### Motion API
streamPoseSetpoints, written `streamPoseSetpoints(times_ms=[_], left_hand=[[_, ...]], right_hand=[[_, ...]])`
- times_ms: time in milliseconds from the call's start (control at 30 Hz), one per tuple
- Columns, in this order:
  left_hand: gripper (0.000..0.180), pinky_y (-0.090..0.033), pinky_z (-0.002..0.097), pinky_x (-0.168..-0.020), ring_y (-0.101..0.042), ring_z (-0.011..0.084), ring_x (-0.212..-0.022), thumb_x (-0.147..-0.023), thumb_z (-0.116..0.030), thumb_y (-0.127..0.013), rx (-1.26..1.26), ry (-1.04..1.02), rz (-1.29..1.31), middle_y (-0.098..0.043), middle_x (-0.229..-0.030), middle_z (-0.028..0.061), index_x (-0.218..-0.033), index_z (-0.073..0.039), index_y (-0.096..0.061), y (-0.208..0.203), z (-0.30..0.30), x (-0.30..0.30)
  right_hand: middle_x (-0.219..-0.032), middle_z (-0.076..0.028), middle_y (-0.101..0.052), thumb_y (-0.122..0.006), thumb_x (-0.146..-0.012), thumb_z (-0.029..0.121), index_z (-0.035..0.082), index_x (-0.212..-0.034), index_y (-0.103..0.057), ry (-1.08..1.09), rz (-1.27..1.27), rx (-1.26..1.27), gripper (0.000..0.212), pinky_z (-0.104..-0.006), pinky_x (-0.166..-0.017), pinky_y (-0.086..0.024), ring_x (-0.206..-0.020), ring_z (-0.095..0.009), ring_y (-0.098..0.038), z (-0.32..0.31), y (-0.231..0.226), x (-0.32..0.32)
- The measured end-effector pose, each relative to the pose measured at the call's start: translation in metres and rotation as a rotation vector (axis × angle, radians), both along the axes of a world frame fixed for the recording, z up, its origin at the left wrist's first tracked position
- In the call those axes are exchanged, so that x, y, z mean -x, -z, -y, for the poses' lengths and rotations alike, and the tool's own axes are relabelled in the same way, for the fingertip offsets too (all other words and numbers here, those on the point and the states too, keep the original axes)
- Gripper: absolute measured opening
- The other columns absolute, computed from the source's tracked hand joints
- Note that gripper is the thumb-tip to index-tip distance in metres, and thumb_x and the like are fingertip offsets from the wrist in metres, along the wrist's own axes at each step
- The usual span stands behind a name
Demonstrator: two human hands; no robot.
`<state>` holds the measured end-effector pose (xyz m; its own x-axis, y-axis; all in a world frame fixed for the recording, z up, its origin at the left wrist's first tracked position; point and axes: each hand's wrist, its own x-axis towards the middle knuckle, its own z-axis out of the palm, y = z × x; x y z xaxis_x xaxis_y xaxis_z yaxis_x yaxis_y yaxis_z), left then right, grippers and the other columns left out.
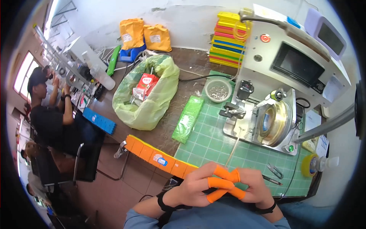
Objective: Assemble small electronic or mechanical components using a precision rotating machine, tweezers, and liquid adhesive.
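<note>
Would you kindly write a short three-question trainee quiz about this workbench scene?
1. True or false: the left hand and right hand are apart.
2. What colour are the finger covers?
3. The small bowl sits on: A) the green cutting mat B) the yellow-green plastic bag C) the floor.

Key: 1 false, the fingers interlock; 2 orange; 3 A.

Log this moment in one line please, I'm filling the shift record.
left hand: fingers laced with right hand | orange finger cots on | holding nothing | above green cutting mat edge | winding machine untouched
</note>
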<state>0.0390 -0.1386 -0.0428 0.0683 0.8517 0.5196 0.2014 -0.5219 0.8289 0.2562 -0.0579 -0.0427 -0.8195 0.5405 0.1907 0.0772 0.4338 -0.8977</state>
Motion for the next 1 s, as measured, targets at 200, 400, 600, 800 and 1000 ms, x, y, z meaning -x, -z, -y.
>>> streamPoseSetpoints(times_ms=[200,400,600,800,1000], left_hand=[[0.026,-0.056,0.0321,-0.078,-0.069,0.0236,-0.092,-0.082,0.003,-0.084,0.058,0.004,0.195,-0.071,-0.112,0.0142,-0.105,-0.007,-0.079,0.011,0.011,0.006],[0.025,-0.054,0.0298,-0.075,-0.069,0.0219,-0.091,-0.084,0.002,-0.083,0.044,0.071,0.264,-0.071,-0.114,0.0143,-0.107,-0.007,-0.077,0.017,0.008,0.004],[0.026,-0.058,0.0312,-0.077,-0.071,0.0237,-0.093,-0.084,0.002,-0.082,0.018,0.037,0.199,-0.072,-0.119,0.0165,-0.109,-0.002,-0.074,0.015,0.006,0.000],[0.025,-0.061,0.0330,-0.074,-0.074,0.0274,-0.090,-0.084,0.003,-0.080,-0.102,-0.012,-0.051,-0.072,-0.117,0.0200,-0.107,0.002,-0.072,-0.013,0.003,0.006],[0.025,-0.062,0.0392,-0.076,-0.073,0.0327,-0.090,-0.079,0.002,-0.079,-0.319,0.024,-0.295,-0.072,-0.114,0.0198,-0.103,0.004,-0.070,-0.033,-0.016,0.011]], right_hand=[[-0.094,-0.009,-0.073,-0.085,-0.085,0.014,0.006,-0.101,-0.078,0.007,-0.069,0.136,0.020,-0.0325,-0.068,-0.053,-0.078,-0.026,-0.070,0.006,-0.006,0.015],[-0.084,-0.008,-0.072,-0.084,-0.084,0.012,0.005,-0.094,-0.078,0.143,-0.093,0.107,0.013,-0.0292,-0.060,-0.049,-0.068,-0.023,-0.067,0.015,-0.007,0.014],[-0.079,-0.009,-0.069,-0.084,-0.079,0.012,0.005,-0.085,-0.074,0.241,-0.076,-0.078,0.014,-0.0318,-0.056,-0.048,-0.063,-0.025,-0.065,0.015,-0.007,0.009],[-0.073,-0.008,-0.064,-0.084,-0.076,0.012,0.006,-0.080,-0.071,0.214,-0.101,-0.319,0.015,-0.0353,-0.049,-0.040,-0.054,-0.025,-0.055,0.007,-0.020,0.014],[-0.074,-0.007,-0.065,-0.084,-0.077,0.011,0.005,-0.081,-0.071,0.242,-0.056,-0.462,0.015,-0.0348,-0.050,-0.041,-0.056,-0.025,-0.056,0.004,-0.043,0.007]])
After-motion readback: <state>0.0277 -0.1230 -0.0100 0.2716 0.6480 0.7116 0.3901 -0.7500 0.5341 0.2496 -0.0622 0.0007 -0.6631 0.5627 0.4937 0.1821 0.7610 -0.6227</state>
